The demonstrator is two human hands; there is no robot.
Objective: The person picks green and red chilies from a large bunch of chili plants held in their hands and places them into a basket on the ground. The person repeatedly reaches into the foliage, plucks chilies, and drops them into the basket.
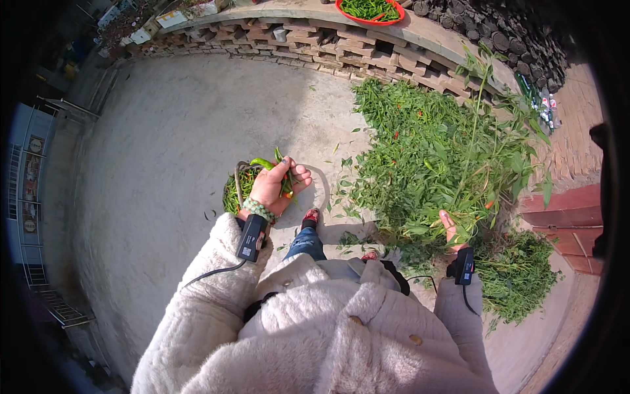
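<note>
My left hand (276, 186) is closed around several green chili peppers (263, 163), a few of them with orange-red parts. Below and behind it stands a basket of chili peppers (231, 193), its curved handle (238, 180) rising by my wrist. On the right, my right hand (450, 230) grips a leafy green pepper plant (475, 138), which stands up tall above it; leaves hide most of the fingers. A wide heap of pepper plants (413, 147) covers the ground beyond that hand, with red and orange peppers scattered through it.
A second pile of cut plants (517, 276) lies to the right. A low brick wall (315, 42) runs across the back, bearing a red basin (369, 19) of green chilies. Stacked dark logs (497, 37), bottles (546, 106) and red boards (563, 221) stand at right. Loose leaves dot the concrete (162, 138).
</note>
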